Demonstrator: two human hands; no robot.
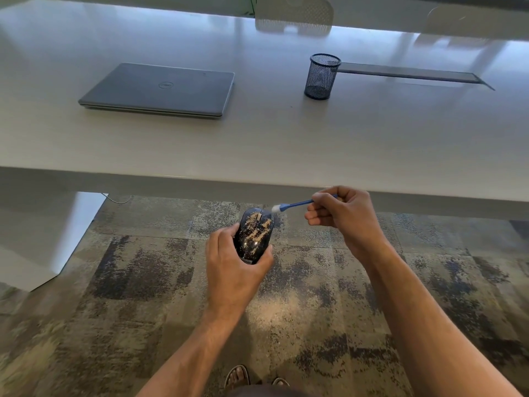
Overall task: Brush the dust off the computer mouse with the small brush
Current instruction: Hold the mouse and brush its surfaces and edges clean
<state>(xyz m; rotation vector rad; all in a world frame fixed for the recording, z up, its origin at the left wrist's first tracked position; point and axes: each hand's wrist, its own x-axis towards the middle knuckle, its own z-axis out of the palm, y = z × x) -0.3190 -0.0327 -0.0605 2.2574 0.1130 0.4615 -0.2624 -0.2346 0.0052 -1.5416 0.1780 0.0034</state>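
Holding the dusty mouse (255, 232) tight, the left hand (232, 263) waits; right hand (342, 213) pinches the small brush (292, 204) just right of it.

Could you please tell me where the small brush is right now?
In the head view, the small blue brush is held in the right hand, right of centre below the table edge, its white bristles beside the dusty computer mouse.
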